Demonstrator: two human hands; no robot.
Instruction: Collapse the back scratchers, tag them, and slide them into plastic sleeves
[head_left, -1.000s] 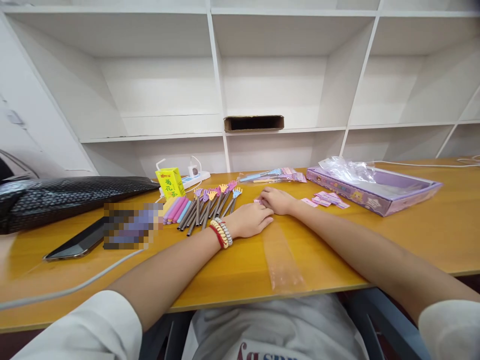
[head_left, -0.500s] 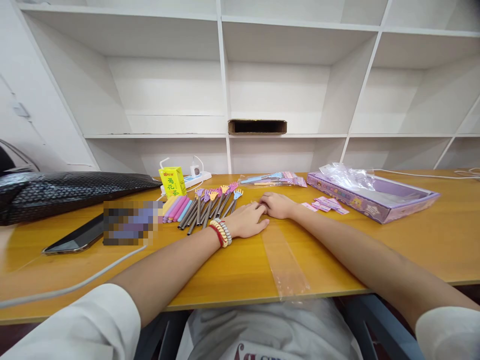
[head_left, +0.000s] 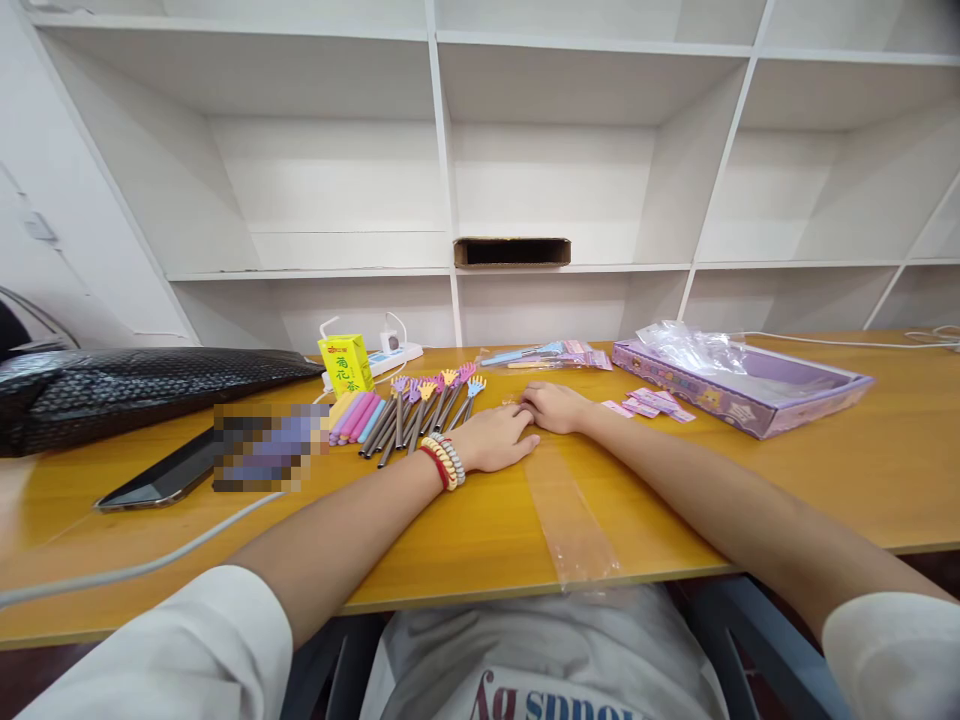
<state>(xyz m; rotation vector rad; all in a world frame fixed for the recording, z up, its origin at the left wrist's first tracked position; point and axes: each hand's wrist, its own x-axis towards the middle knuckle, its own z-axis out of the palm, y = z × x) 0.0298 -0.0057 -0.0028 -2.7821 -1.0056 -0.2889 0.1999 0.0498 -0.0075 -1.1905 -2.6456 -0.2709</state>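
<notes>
A long clear plastic bag [head_left: 571,515] lies flat on the table, its near end hanging past the front edge. At its far end my two hands meet, fingertips touching. My left hand [head_left: 491,438], with coiled bands at the wrist, rests flat with its thumb stretched away from the fingers. The fingers of my right hand [head_left: 555,408] are bent down on the end of the bag; its thumb is hidden. Left of my hands lie several metal rods with coloured hand-shaped heads [head_left: 424,405], beside pink, yellow and blue tubular handles [head_left: 358,418].
To the right are small pink cards [head_left: 651,403] and a purple tray box [head_left: 765,400] with crumpled clear plastic [head_left: 694,347]. Packaged pieces [head_left: 551,355] lie behind. A yellow carton [head_left: 346,363], power strip [head_left: 397,357], phone [head_left: 161,478], white cable [head_left: 165,558] and black bag [head_left: 150,385] are left.
The view has shifted slightly. My hands stay in almost the same place at the far end of the plastic bag, and nothing on the table has visibly moved.
</notes>
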